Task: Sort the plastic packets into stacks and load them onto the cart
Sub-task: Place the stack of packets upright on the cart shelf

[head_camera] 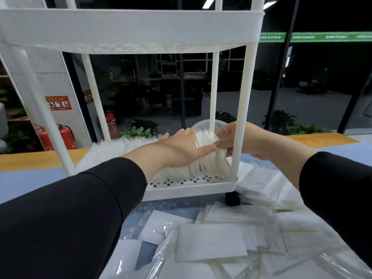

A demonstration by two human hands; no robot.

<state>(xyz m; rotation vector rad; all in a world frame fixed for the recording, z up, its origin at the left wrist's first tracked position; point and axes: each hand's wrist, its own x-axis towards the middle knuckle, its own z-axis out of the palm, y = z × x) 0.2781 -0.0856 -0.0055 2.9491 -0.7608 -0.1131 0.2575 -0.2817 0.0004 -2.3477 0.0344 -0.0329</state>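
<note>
The white cart stood on the blue-topped counter, its lower shelf pierced with small diamond holes and one black wheel showing at the near right corner. On that shelf a row of plastic packets stood on edge, fanned and leaning, with more of them running off to the left behind the near post.

Both arms, in black sleeves, reached into the cart. The left hand lay flat and wide against the left face of the upright row, fingers straight, the thumb stretched along the front edge of the packets. The right hand came in past the right front post and had its fingers curled on the right end of the same row, pinching the outer packets near their top.

Nearer to me, loose packets lay scattered across the counter in an overlapping mess, some white and flat, some clear and crinkled. Another heap lay just right of the cart's wheel.

Behind the cart, two red fire extinguishers stood against the wall, and green plants lined the dark glass.
</note>
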